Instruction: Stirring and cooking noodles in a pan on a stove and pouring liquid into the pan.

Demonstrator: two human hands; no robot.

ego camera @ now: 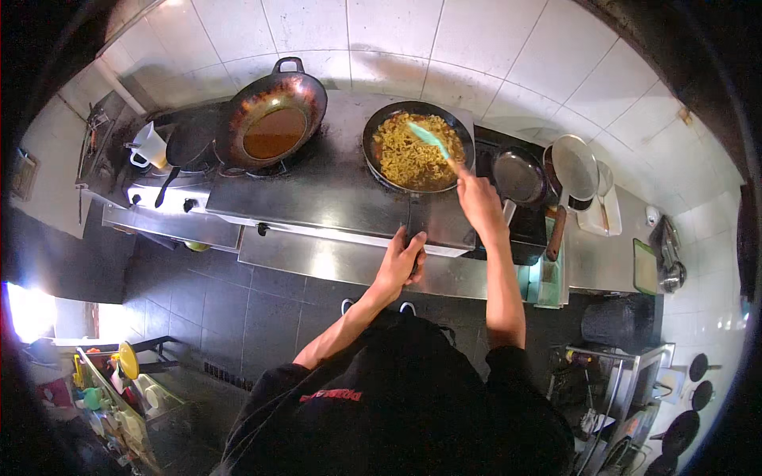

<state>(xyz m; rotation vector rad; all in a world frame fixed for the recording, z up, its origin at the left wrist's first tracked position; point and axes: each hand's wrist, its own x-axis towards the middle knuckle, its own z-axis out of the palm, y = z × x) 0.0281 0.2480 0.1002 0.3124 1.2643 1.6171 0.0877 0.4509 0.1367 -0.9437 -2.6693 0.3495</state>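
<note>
Before me on the steel stove top sits a black frying pan (pixel 368 156) holding yellowish-brown food (pixel 402 149) that looks like noodles. My left hand (pixel 402 262) is closed around the pan's dark handle (pixel 412 208), near the counter's front edge. In my right hand (pixel 479 205) is a spatula with a pale green blade (pixel 425 134). Its blade rests on or just over the food, near the middle of the pan; contact is hard to tell. The lower part of the spatula's handle is hidden by my fingers.
Left of the pan, a large wok (pixel 312 107) with brown liquid stands tilted. Beyond it are a dark pan (pixel 191 146) and a white plastic jug (pixel 149 144). On the right are a smaller frying pan (pixel 519 172), a wood-handled strainer (pixel 574 166) and a white tray (pixel 613 217).
</note>
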